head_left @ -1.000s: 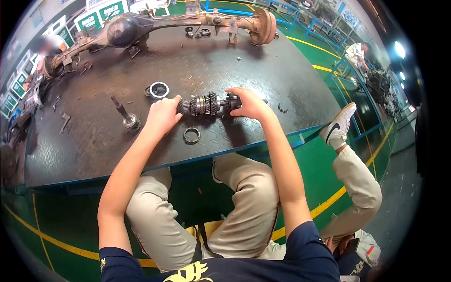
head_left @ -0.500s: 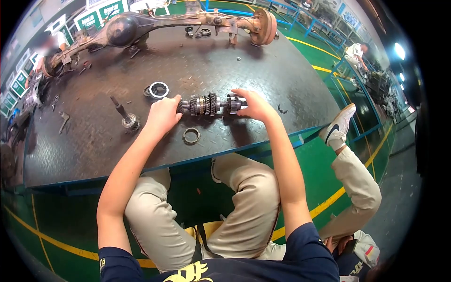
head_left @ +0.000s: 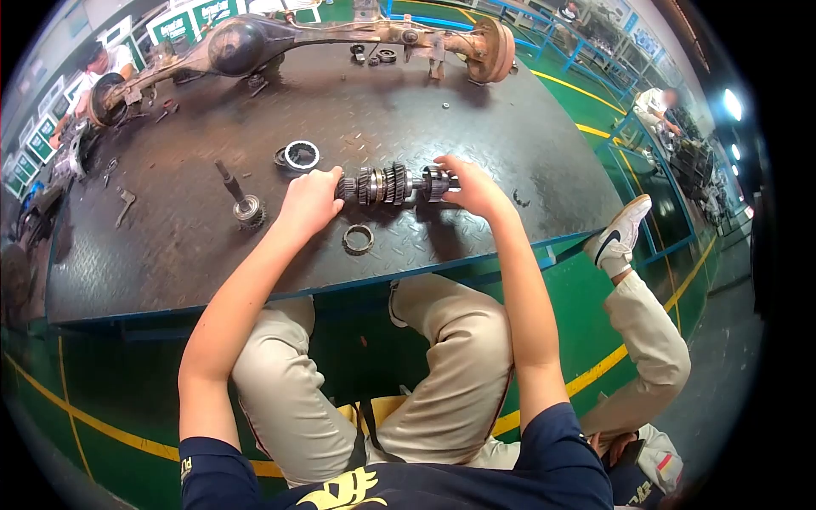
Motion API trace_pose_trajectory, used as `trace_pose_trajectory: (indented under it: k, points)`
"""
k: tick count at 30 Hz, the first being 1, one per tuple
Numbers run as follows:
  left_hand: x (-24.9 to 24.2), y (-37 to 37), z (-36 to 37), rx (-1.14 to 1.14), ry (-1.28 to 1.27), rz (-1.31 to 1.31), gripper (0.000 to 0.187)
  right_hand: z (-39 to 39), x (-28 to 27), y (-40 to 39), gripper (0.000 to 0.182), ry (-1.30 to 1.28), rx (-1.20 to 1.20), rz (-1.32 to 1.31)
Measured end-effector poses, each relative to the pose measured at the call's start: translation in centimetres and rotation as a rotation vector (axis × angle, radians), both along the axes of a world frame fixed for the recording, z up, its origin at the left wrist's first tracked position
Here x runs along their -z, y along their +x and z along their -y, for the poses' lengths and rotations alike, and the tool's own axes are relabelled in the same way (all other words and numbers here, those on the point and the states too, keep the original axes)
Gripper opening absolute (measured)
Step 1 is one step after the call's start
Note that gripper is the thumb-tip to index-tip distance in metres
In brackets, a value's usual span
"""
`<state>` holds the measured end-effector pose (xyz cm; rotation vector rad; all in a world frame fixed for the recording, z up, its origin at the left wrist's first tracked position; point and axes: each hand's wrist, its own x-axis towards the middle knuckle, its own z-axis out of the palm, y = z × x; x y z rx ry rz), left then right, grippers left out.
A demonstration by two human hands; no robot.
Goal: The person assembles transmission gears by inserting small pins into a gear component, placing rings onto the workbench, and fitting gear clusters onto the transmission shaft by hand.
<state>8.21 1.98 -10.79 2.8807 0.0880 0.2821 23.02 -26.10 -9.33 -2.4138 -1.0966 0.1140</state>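
A transmission gear shaft (head_left: 396, 184) with several dark helical gears lies horizontally over the metal table. My left hand (head_left: 311, 202) is closed around its left end, thumb and fingers at the smallest gear. At the other end, my right hand (head_left: 473, 189) has thumb and fingers curled around a toothed hub (head_left: 435, 183), which sits on the shaft apart from the gear stack. A loose synchronizer ring (head_left: 359, 240) lies in front of the shaft. Behind my left hand rests a toothed sleeve ring (head_left: 302, 155), partly over a darker ring. Left of that hand stands a short gear shaft (head_left: 247, 209).
Across the back of the table (head_left: 187, 272) lies a large rusty axle housing (head_left: 331, 36). Small dark fragments (head_left: 520, 199) lie right of my right hand. A co-worker's raised shoe (head_left: 622, 234) is by the table's right corner. Other people work farther off.
The view has shifted slightly, so the table and parts appear a little farther right. Both hands keep their places on the gear shaft.
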Motion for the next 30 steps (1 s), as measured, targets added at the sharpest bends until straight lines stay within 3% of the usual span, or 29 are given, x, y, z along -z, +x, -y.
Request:
trace_pose_trajectory:
  k: [4, 6, 30]
  points:
    - [0.2, 0.06, -0.03, -0.004, 0.006, -0.007, 0.049, 0.15, 0.06, 0.07, 0.067, 0.005, 0.001, -0.008]
    - [0.33, -0.04, -0.06, 0.04, 0.034, 0.092, 0.037, 0.29, 0.08, 0.13, 0.073, 0.021, 0.014, -0.063]
    - [0.07, -0.77, 0.16, 0.031, 0.054, 0.06, 0.036, 0.43, -0.13, -0.04, 0.068, -0.024, -0.068, 0.055]
